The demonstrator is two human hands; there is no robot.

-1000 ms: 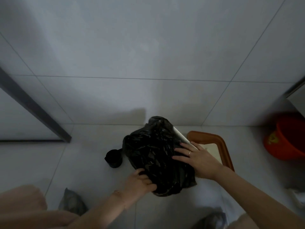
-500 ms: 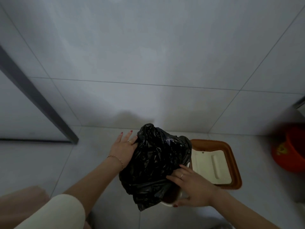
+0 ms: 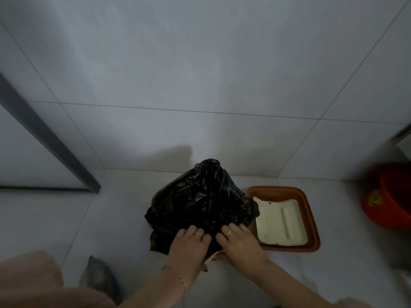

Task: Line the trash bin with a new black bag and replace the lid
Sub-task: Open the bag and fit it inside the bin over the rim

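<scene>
A crumpled black bag (image 3: 200,203) is draped over the trash bin on the tiled floor and hides nearly all of it. Only a pale strip of the bin's rim (image 3: 210,257) shows at the near edge. My left hand (image 3: 189,247) and my right hand (image 3: 241,244) sit side by side at that near edge. Their fingers curl over the bag and their thumbs go under the rim, so both grip the plastic there. The lid (image 3: 310,221), a brown frame with a cream flap (image 3: 280,221), lies flat on the floor just right of the bin.
A red bucket (image 3: 391,196) stands at the far right by the wall. A dark door frame (image 3: 51,143) runs along the left. A grey slipper (image 3: 97,276) and my knee (image 3: 29,276) are at the lower left. The tiled wall is close behind the bin.
My left hand has come from the bag's far left side to the near edge, beside my right hand. The bag now lies lower and wider over the bin.
</scene>
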